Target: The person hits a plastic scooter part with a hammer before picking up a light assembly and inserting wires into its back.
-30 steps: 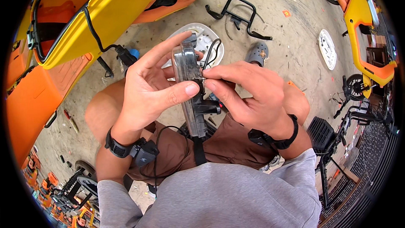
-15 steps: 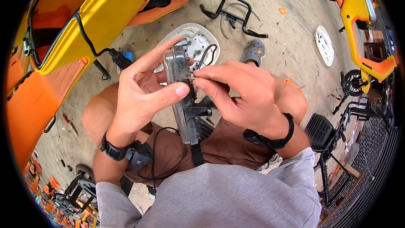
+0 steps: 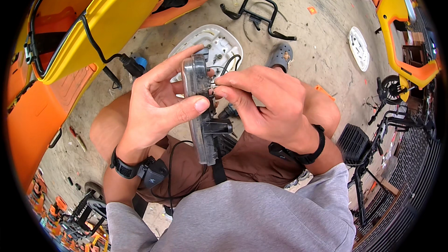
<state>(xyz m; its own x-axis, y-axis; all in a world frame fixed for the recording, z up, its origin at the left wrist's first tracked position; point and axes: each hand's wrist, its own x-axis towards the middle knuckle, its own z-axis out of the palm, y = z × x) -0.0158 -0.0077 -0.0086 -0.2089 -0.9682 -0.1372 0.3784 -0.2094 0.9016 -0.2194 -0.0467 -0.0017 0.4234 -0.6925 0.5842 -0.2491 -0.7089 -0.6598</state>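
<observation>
Above my lap, my left hand [image 3: 161, 100] grips a long lamp unit [image 3: 201, 126] with a clear cover and a black back, held on edge. My thumb presses its near side while the fingers reach round the far side. At the black back, my right hand [image 3: 266, 105] pinches something small and thin, maybe a screw or wire end, between thumb and forefinger. Its exact kind is too small to tell. A black cable [image 3: 231, 62] loops just beyond the lamp. Behind it, on the floor, lies a white plastic shell [image 3: 205, 34] with small loose parts in it.
A yellow and orange vehicle body [image 3: 112, 14] stands close on the left. Ahead on the floor lies a black tubular bracket [image 3: 261, 0]. A white oval panel [image 3: 359, 49] and a yellow-orange scooter [image 3: 389, 32] are at right, with a black frame [image 3: 361, 158] nearer. A screwdriver-like tool [image 3: 78, 138] lies left.
The lamp unit has tipped slightly, its lower end shifting a little left and down. Both hands keep nearly the same place and hold.
</observation>
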